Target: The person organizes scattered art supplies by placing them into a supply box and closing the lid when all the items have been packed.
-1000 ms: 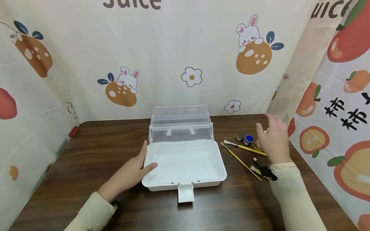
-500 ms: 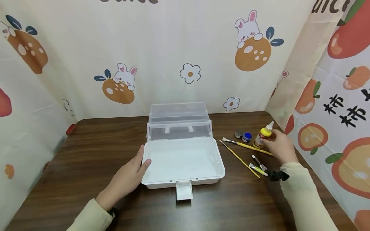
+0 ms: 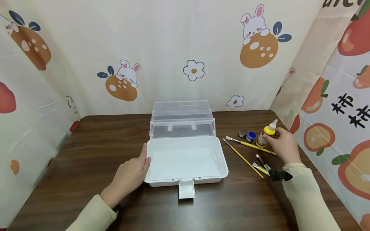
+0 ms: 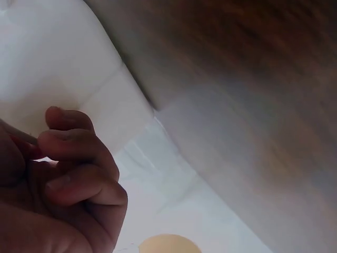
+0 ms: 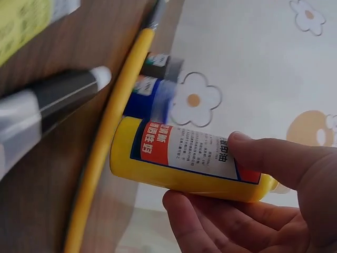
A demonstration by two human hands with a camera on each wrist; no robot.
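A small yellow bottle (image 3: pixel 268 135) with a white pointed cap is held by the right hand (image 3: pixel 284 146). The thumb and fingers (image 5: pixel 210 221) are wrapped around its body, seen close up from the right wrist. The bottle stands upright at the right side of the brown worktop (image 3: pixel 86 150), near the back right corner.

The left hand (image 3: pixel 131 175) is laid against the left side of a white box (image 3: pixel 186 160). Its fingers are bent over the box's rim, with the thumb along the rim. From the left wrist, the fingers (image 4: pixel 79 168) are seen curled against the white plastic. The box is open, and its clear lid (image 3: pixel 182 123) is stood up behind it. A white latch (image 3: pixel 186 189) hangs down at the front of the box.

Just beside the bottle, two small paint pots (image 3: pixel 248 134) are seen, one grey and one blue. Two yellow paintbrushes (image 3: pixel 244 153) are laid between the box and the right hand. Small paint tubes (image 3: pixel 261 163) are laid just in front of the brushes, near the right sleeve (image 3: pixel 303 192). Curtains with bunnies and oranges (image 3: pixel 185 48) are hung behind the worktop.
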